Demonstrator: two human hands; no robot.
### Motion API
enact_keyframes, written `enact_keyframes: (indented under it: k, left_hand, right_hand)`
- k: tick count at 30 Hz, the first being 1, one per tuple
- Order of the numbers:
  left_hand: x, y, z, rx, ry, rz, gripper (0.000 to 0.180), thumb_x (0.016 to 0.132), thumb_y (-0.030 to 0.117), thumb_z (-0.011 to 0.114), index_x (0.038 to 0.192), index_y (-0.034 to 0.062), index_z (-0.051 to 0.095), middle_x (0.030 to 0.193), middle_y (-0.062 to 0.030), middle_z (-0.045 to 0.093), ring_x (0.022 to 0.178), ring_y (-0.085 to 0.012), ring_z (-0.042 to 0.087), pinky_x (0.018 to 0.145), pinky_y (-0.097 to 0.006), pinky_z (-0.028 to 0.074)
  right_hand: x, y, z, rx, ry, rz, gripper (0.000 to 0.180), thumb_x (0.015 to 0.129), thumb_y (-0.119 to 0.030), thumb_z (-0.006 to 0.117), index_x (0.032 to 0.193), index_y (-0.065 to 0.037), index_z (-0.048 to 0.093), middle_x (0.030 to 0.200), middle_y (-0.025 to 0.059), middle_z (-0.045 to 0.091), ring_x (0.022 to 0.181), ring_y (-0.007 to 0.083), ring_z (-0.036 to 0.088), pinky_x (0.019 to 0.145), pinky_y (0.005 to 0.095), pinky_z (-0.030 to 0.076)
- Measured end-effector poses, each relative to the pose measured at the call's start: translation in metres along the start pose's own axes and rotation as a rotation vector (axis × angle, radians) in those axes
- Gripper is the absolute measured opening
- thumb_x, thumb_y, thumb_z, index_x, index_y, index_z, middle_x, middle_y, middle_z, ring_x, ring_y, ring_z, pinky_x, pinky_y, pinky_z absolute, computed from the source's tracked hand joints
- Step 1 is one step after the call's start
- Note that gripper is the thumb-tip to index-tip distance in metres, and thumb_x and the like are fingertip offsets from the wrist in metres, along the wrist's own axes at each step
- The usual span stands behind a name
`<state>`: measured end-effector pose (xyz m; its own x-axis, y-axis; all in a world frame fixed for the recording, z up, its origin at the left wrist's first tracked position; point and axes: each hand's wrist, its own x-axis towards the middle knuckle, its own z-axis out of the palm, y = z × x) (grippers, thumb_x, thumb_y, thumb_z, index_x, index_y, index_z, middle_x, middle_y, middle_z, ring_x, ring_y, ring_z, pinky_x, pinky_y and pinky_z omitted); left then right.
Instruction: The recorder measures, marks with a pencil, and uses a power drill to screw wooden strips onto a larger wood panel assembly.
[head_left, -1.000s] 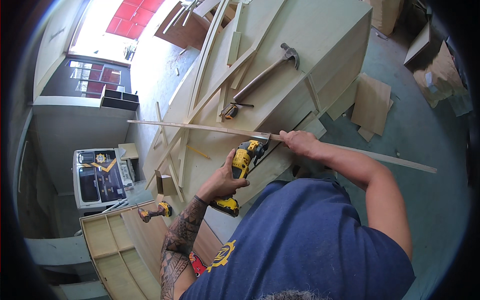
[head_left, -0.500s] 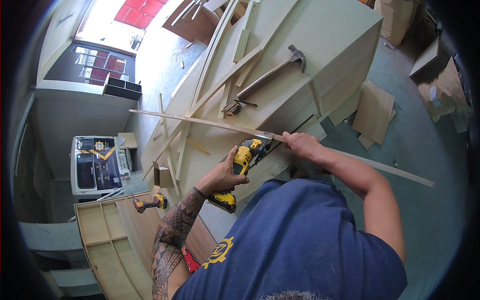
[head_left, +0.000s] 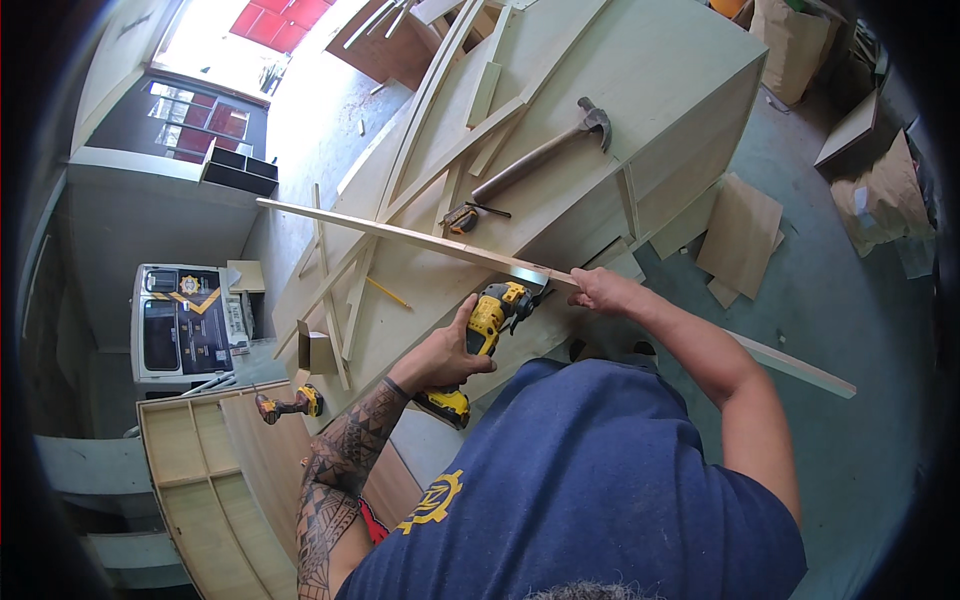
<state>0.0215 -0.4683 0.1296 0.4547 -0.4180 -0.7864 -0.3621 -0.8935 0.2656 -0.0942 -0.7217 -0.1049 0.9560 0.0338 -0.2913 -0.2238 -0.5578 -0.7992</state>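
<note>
My left hand (head_left: 452,358) is closed round the body of a yellow and black cordless oscillating multi-tool (head_left: 487,318). The tool's head lies against a long, thin wooden strip (head_left: 400,236), where a bright patch shows; the blade is hard to make out. Just right of that spot, my right hand (head_left: 606,293) grips the strip. It slants across the pale plywood bench top (head_left: 670,75), and its right end (head_left: 800,368) sticks out past my forearm over the floor. Beyond the strip lie a claw hammer (head_left: 545,152) and a tape measure (head_left: 460,219).
A yellow pencil (head_left: 388,292) and several loose strips (head_left: 455,165) lie on the bench. A cordless drill (head_left: 290,403) rests at left, near a small open box (head_left: 317,350). Plywood offcuts (head_left: 740,235) and paper bags (head_left: 880,200) are on the floor at right.
The strip now slants more steeply: its left end has risen in the picture and its right end has dropped. Both hands keep their grips, and the view has shifted slightly.
</note>
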Motion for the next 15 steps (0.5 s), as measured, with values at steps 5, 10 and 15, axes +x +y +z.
enact_keyframes:
  k: [5, 10, 15]
  left_hand:
    - [-0.002, 0.001, -0.006, -0.001, -0.004, 0.009, 0.117, 0.085, 0.027, 0.083, 0.171, 0.0145, 0.004, 0.111, -0.0209, 0.069, 0.073, -0.0224, 0.072, 0.069, -0.038, 0.062]
    - [0.004, -0.001, -0.013, 0.047, 0.011, 0.057, 0.121, 0.084, 0.030, 0.083, 0.170, 0.0124, -0.001, 0.105, -0.0225, 0.073, 0.074, -0.0256, 0.075, 0.071, -0.039, 0.064]
    - [0.018, -0.011, -0.013, 0.159, 0.005, 0.122, 0.122, 0.084, 0.033, 0.082, 0.170, 0.0091, -0.002, 0.105, -0.0230, 0.074, 0.078, -0.0265, 0.076, 0.073, -0.039, 0.063]
  right_hand:
    - [-0.013, -0.024, -0.001, -0.052, 0.023, 0.082, 0.028, 0.103, -0.029, 0.065, 0.113, -0.007, 0.052, 0.107, 0.0240, 0.072, 0.104, 0.0477, 0.069, 0.084, 0.0582, 0.053]
    - [-0.024, -0.027, 0.006, -0.124, 0.105, 0.083, 0.021, 0.106, -0.029, 0.056, 0.113, -0.010, 0.052, 0.107, 0.0212, 0.074, 0.105, 0.0452, 0.071, 0.085, 0.0583, 0.055]
    - [-0.028, -0.028, 0.011, -0.188, 0.177, 0.096, 0.023, 0.108, -0.033, 0.053, 0.114, -0.010, 0.052, 0.107, 0.0194, 0.075, 0.105, 0.0436, 0.072, 0.085, 0.0572, 0.056]
